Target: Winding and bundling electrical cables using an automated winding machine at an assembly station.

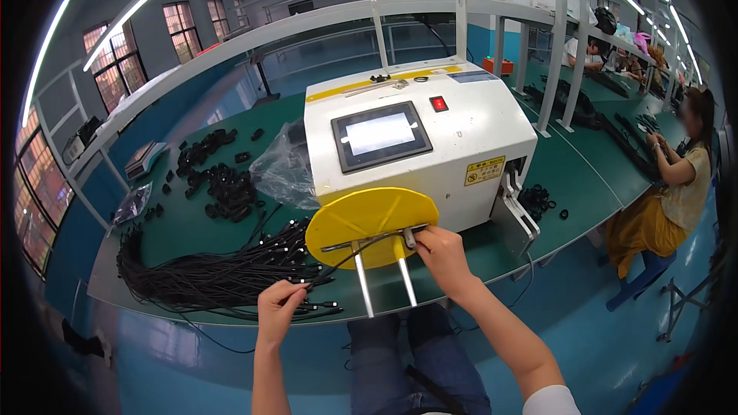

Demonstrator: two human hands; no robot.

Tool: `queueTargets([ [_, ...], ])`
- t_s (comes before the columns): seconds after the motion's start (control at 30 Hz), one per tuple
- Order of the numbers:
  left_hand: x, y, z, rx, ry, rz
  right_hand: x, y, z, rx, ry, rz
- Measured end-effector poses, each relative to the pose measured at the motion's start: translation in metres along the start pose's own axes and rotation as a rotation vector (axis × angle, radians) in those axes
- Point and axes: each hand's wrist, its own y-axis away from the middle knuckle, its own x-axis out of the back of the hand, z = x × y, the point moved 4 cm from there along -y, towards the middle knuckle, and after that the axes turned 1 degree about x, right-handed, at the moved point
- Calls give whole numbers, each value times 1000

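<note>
A thin black cable [342, 263] runs from my left hand up across the yellow disc of a white winding machine [461, 134]. My left hand [280, 309] is closed in a pinch on the cable, low and left of the disc. At the right side of the yellow disc [361, 211], my right hand [446, 257] has its fingers closed by a small metal clamp [409, 238], holding the cable's end there. Two metal posts [362, 284] stick out from the disc toward me. Beside my left hand lies a bundle of black cables [184, 280] with pale connector ends.
Loose coiled black pieces [231, 188] and a clear plastic bag [284, 169] lie left of the machine. Small black rings [536, 201] sit right of it, near a metal bracket [516, 211]. A co-worker [676, 169] sits at the right; a shelf frame [338, 11] spans behind.
</note>
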Motion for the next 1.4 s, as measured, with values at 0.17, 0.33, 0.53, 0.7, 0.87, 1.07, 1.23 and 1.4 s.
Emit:
queueTargets([
  [0.17,4,12,-35,128,154,-5,0,0,1,-8,-4,-19],
  [0.33,5,11,-35,144,190,-6,17,-1,1,-29,-9,23],
  [0.53,5,8,-39,145,158,-5,32,8,13,-97,-52,55],
  [0.7,5,7,-43,103,155,4,34,14,16,-111,-36,20],
  [0.87,5,8,-41,91,165,18,32,18,20,-135,-38,-13],
  [1.07,-5,-2,-6,-62,40,-99,29,25,25,-152,-51,-42],
  [1.23,0,8,54,-294,-295,-86,28,30,29,-142,-42,-57],
  [1.4,0,20,60,-307,-304,-75,26,36,32,-153,-51,-76],
])
